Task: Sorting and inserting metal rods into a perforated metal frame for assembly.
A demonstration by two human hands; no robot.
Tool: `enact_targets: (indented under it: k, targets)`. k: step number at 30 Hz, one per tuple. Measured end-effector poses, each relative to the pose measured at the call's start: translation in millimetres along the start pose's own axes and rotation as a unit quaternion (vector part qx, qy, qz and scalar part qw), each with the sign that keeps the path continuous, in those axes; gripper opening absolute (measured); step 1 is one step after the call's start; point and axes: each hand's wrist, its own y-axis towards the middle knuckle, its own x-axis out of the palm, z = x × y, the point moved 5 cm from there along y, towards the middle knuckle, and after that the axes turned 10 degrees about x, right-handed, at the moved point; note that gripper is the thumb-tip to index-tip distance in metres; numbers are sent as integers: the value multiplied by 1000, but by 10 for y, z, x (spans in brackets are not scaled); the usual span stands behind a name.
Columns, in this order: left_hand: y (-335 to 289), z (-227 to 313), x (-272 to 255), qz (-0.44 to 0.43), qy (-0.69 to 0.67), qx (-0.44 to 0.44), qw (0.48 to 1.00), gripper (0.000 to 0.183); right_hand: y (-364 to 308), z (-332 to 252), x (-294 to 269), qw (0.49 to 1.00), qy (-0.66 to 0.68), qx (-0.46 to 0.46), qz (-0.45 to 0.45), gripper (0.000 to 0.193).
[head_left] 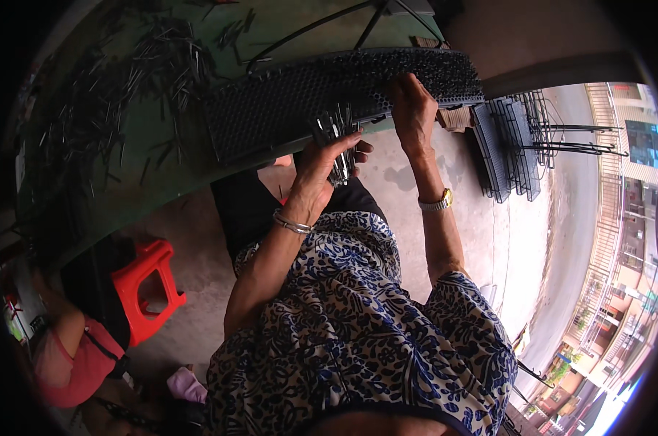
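A long black perforated tray (260, 109) lies across the edge of the green table, its surface covered in small holes. Many small dark pieces stand close together in its right part. My left hand (329, 160) is wrapped round a bundle of thin, shiny dark strips (339, 149), just in front of the tray's near edge. Over the tray's right half, my right hand (414, 109) is closed, fingertips down at the holes. What lies between those fingertips is hidden.
Loose dark strips (154, 80) are heaped on the green table (147, 185) at the left. Black wire legs (314, 33) rise behind the tray. More black racks (507, 138) stand at the right. A red plastic stool (170, 291) and another person in pink (78, 367) are at the lower left.
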Motion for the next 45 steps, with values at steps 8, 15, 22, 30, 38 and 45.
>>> enact_targets:
  k: [8, 15, 22, 30, 38, 45]
  targets:
    - [-34, 15, 27, 4, -6, 8, 1000, 16, -79, -52, 28, 978, -197, -52, 40, 10]
    - [-78, 26, -1, 19, 17, 26, 999, 20, -435, -323, -131, 953, 92, 171, -234, 28]
    - [-113, 38, 53, 5, 85, 66, 994, 21, -540, -502, -188, 921, 207, 123, -307, 25]
    - [-144, 50, 73, -5, 140, 60, 988, 19, -532, -354, -167, 896, 264, 215, -286, 19]
    - [-131, 16, 69, -7, 149, 61, 987, 18, -554, -372, -199, 900, 261, 210, -278, 19]
    - [-84, -61, 52, 8, 134, 48, 990, 19, -589, -293, -185, 921, 236, 188, -246, 14]
